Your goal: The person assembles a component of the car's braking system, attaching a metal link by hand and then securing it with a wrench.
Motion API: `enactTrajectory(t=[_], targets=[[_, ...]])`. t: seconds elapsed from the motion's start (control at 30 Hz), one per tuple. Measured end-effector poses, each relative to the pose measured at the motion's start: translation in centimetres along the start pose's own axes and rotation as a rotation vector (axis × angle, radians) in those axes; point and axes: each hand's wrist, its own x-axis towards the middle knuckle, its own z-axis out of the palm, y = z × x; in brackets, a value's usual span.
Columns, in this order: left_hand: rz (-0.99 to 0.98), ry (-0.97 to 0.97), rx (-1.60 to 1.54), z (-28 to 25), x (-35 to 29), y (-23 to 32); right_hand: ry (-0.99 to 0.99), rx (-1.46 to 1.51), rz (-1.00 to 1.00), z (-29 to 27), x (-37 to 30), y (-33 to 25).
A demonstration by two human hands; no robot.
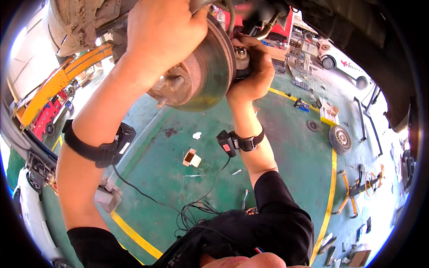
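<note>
A rusty brake disc (pixel 216 67) with its hub (pixel 178 82) hangs under the raised vehicle at the top of the head view. My left hand (pixel 163 33) reaches up over the hub side of the disc, its thumb bent near the disc's upper edge. The other fingers run out of view or are hidden, and what they grip cannot be made out. On the far side of the disc, my right hand (pixel 258 69) curls closed around a ball joint (pixel 241 57), which has a notched metal top and a dark lower part. A hose (pixel 231 20) hangs just above it.
Below lies a green floor with a small open carton (pixel 191 158), a white scrap (pixel 196 135) and loose tools. A yellow lift arm (pixel 67 76) crosses at left. To the right are a wheel (pixel 340 139), a yellow stand (pixel 353 192) and a white vehicle (pixel 342 62). Cables (pixel 192 214) hang at my body.
</note>
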Motion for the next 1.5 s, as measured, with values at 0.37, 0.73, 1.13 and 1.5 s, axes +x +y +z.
enactTrajectory(t=[0.37, 0.73, 1.13, 1.5], targets=[[-0.069, 0.019, -0.054, -0.5, 0.1, 1.2, -0.178, -0.193, 0.014, -0.6, 1.1, -0.7], [-0.046, 0.109, -0.084, 0.4, -0.4, -0.2, -0.146, -0.081, 0.15, 0.1, 0.3, -1.0], [-0.079, 0.026, -0.054, -0.4, -0.6, 0.2, -0.236, -0.261, -0.133, -1.3, 0.9, 0.0], [0.086, 0.1, -0.086, 0.2, -1.1, -0.6, -0.121, 0.023, -0.06, -0.6, 1.0, -0.6]])
